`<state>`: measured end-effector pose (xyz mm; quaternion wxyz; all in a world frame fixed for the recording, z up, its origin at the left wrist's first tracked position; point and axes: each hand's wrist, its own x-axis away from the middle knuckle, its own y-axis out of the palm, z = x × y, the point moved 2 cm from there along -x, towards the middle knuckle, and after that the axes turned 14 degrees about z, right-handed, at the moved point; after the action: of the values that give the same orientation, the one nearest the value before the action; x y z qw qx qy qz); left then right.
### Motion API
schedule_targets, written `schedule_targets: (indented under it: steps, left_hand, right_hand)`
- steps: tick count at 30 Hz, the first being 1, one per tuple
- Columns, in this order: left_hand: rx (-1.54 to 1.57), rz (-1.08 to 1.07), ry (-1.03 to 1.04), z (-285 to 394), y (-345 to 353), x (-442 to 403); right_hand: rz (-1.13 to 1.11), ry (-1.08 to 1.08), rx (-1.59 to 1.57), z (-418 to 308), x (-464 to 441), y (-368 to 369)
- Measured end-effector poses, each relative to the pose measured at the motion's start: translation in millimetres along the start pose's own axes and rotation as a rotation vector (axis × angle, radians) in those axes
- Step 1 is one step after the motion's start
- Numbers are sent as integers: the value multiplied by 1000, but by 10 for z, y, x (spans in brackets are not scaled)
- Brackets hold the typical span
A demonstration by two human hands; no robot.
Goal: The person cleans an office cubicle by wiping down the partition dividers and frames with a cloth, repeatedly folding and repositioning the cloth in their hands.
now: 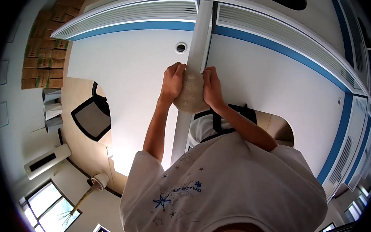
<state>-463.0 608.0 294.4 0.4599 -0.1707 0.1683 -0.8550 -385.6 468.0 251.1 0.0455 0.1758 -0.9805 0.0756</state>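
Between my two hands, a beige, textured cloth-like piece point(191, 91) is held up over the divider between two white desks. My left hand point(173, 82) grips its left edge near the top, with the fingers curled closed. On the other edge, my right hand point(211, 87) is closed around the upper right side. The piece hangs down in a rounded shape between the hands, and its lower end is near the divider's front part.
White desks point(136, 55) lie on both sides of the grey divider point(182, 131), with blue-edged panels behind. A round cable hole point(181, 47) is in the left desk. A black-framed chair point(94, 118), stacked cartons point(44, 60) and a potted plant point(100, 181) are at the left.
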Motion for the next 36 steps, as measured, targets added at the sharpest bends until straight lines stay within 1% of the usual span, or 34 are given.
schedule_targets:
  steps: [1, 2, 5, 7, 8, 11, 12, 15, 18, 21, 24, 25, 26, 29, 32, 35, 36]
  left_hand:
    - [44, -22, -18, -52, 26, -51]
    - [56, -4, 71, -115, 51, -118]
    - [8, -1, 158, -107, 120, -300]
    - [108, 6, 4, -139, 223, -470]
    - [165, -60, -111, -182, 259, -542]
    - [459, -72, -419, -441, 356, -598]
    - [497, -60, -451, -389, 333, -517]
    - [395, 34, -371, -230, 243, -373]
    - [424, 0, -417, -316, 223, -309]
    - [411, 51, -367, -342, 185, -157]
    - [413, 17, -351, -418, 170, -147]
    - [408, 11, -354, -443, 175, -188]
    - [409, 24, -402, -513, 190, -255]
    - [499, 4, -378, -586, 251, -390]
    - [579, -81, -293, -511, 363, -668]
    - [537, -70, -271, -462, 584, -1121]
    - [537, -56, -267, -430, 617, -1181]
  right_hand:
    - [1, -16, -8, -31, -58, 16]
    - [-6, -42, -5, -50, -105, 11]
    - [48, -178, 20, -4, -317, 62]
    - [61, -180, 27, -16, -479, 95]
    - [70, -185, 25, -34, -517, 95]
    - [59, -81, 13, -61, -491, 69]
    - [48, -11, 24, -46, -488, 47]
    - [39, 80, 16, 1, -436, -4]
    - [71, 42, 29, 17, -349, -44]
    - [36, 31, 25, -57, -199, -118]
    - [56, 2, 36, -71, -147, -120]
    - [55, -6, 44, -85, -155, -111]
    - [55, -38, 58, -113, -183, -108]
    - [121, -100, 38, -264, -297, -40]
    - [181, -154, 52, -312, -594, 54]
    - [246, -175, 63, -334, -950, 100]
    - [237, -164, 65, -346, -1017, 112]
